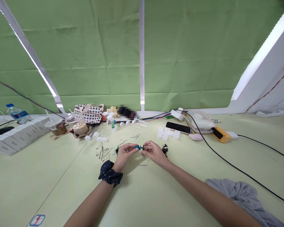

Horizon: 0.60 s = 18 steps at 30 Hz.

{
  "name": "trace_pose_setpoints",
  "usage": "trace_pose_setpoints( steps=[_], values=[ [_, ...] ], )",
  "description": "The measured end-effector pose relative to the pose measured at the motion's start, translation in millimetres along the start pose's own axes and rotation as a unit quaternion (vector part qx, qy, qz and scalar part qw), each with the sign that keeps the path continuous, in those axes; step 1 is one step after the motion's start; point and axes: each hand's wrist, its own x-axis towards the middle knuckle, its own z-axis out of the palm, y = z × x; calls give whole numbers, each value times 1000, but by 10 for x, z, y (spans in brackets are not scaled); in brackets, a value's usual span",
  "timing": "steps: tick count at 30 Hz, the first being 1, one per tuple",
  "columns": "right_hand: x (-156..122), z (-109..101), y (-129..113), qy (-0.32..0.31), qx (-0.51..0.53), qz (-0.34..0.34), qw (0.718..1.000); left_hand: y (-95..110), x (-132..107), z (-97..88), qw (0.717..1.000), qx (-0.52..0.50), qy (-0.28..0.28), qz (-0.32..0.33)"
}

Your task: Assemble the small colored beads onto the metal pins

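Note:
My left hand pinches a small blue part between thumb and fingers. Meeting it from the right, a small black piece is pinched by my right hand. Whether the two are joined is too small to tell. Just below them an L-shaped hex key lies on the table. Several metal rods and hex keys are scattered left of my left hand. Beside my right hand sit several shiny black pieces. A dark scrunchie circles my left wrist.
White caps cluster near a phone. A black cable crosses the right side, past a yellow device and a grey cloth. Plastic drink cups, white boxes and a bottle stand at left.

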Motion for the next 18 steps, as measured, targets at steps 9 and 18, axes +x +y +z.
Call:
trace_pose_setpoints(
  steps=[9, 18],
  values=[
    [28, -25, 43, 20, -65, 57, 996, 4, -31, 25, 1000, -5, -23, -11],
    [29, -37, -23, 33, 18, -16, 999, -7, -15, 35, 1000, 1, -14, -14]
  ],
)
